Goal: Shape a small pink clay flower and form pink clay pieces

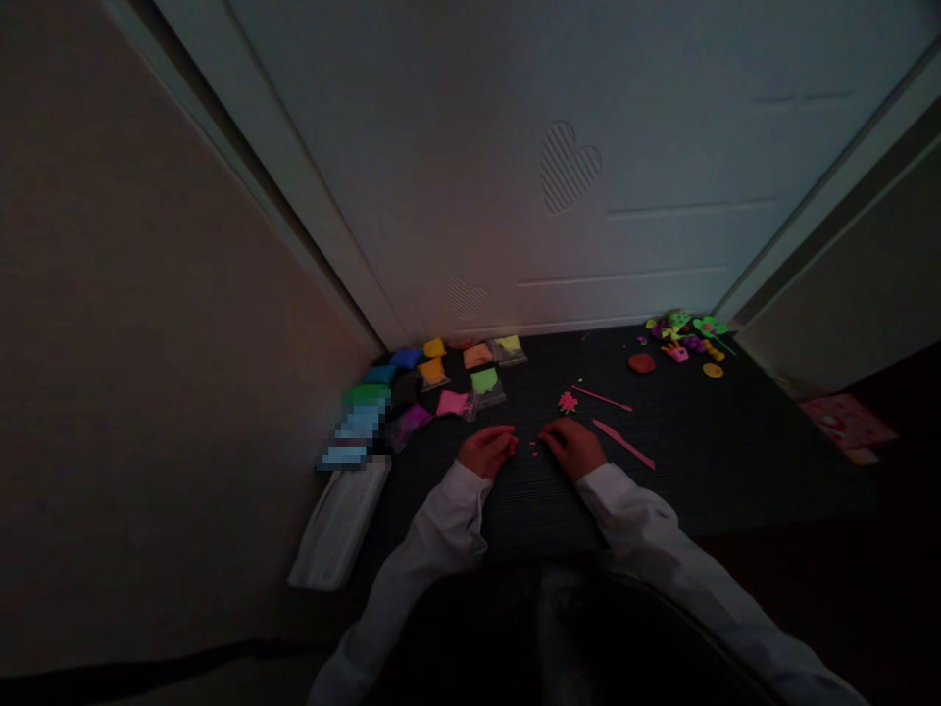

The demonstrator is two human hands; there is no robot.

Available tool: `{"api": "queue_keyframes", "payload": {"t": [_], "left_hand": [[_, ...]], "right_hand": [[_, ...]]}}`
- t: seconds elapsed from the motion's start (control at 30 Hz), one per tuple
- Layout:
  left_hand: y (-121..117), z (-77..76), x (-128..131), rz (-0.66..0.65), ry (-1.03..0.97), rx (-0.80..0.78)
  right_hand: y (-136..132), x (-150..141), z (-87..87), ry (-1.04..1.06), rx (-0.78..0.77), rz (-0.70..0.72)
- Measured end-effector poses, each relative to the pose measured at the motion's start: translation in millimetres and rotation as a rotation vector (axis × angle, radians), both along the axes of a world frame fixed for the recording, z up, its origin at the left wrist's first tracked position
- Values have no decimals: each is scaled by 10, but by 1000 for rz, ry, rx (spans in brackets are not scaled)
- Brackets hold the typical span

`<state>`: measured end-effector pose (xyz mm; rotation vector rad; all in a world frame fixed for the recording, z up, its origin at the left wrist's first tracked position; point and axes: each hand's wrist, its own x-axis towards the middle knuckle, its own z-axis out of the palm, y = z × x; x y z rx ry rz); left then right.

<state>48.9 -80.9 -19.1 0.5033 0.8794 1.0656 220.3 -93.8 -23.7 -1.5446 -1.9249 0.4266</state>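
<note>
My left hand [488, 451] is held just above the dark table [456, 510], its fingers and thumb pressed together. Whatever lies in that pinch is too small to make out. My right hand [577, 449] rests on the table opposite, fingertips brought together at the surface, and I cannot see what is between them. Small pink clay bits [533, 445] lie in the gap between both hands. Beyond my right hand sits a pink flower-shaped clay piece [567, 402] with light green on it. A thin pink modelling stick [603, 397] and a pink plastic clay knife [624, 445] lie to its right.
Packets of coloured clay line the left side, among them a pink packet [454, 403] and a green packet [486, 381]. A white case [342, 525] is at the left edge. Red clay [641, 364] and several colourful clay figures [680, 333] stand back right, before a white panel [441, 167].
</note>
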Motion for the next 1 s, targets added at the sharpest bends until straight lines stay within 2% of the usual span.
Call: {"api": "queue_keyframes", "payload": {"t": [0.17,0.47,0.63,0.8,1.0], "left_hand": [[13,-28,5,36,18,6],[3,-17,-17,-10,-9,44],[16,-16,-35,-40,-43,61],[17,-12,-36,-36,-71,92],[5,-5,-32,-17,-64,97]], "right_hand": [[-17,19,-13,86,-13,-80],[-15,25,40,182,0,-50],[-41,4,87,204,-18,-99],[-62,-11,129,222,-17,-130],[-46,-5,99,252,-22,-133]]}}
